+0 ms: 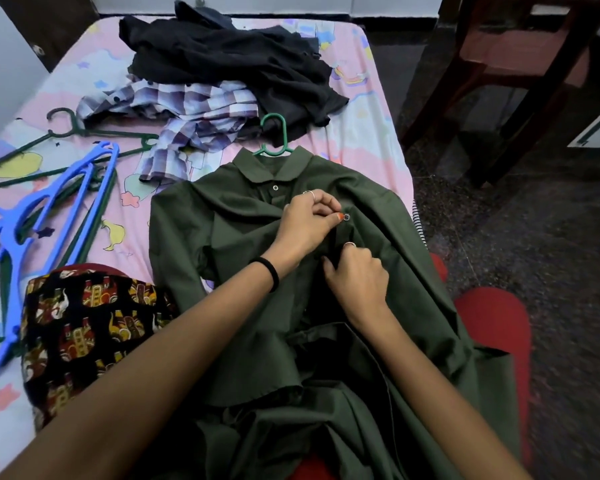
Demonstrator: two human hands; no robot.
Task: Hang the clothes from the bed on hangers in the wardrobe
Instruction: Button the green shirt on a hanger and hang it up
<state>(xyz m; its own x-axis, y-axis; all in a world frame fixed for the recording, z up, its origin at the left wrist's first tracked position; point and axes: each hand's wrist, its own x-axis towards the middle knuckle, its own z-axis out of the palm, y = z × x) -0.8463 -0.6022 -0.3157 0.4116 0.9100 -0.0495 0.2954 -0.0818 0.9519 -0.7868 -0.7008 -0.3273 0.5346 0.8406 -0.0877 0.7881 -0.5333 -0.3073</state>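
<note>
- Nearest, lower left: black cloth printed with red and yellow figures (84, 327), lying over the near edge of the bed beside the left forearm.
- Spread down the middle, from lap up onto the mattress: dark olive-green collared cotton shirt (243, 306), front up, collar pointing away, lower part bunched over red-clad legs.
- On the shirt's button line, right hand (355, 282): fingers curled, pinching a fold of the green fabric just below the left hand; silver ring on one finger.
- Just above it, left hand (309, 220): fingers bent, thumb and forefinger pinching the placket at a small dark button (347, 217); ring on one finger, black band round the wrist.
- At the collar: green plastic hanger (274, 136), hook sticking out past the neck opening, rest hidden inside the shirt.
- To the left on the sheet: blue plastic hangers (49, 209) in a loose stack, overlapping thin dark green hangers (84, 133) fanned beneath and beyond them.
- Underneath everything: bed with a pink cartoon-print sheet (368, 133).
- Farther up, centre: crumpled purple-and-white checked shirt (194, 112), touching the green hanger's hook area.
- Farthest on the bed: heap of black garments (229, 60), partly overlying the checked shirt.
- Off to the right, on dark speckled floor: reddish-brown wooden chair (499, 64), well apart from the bed.
</note>
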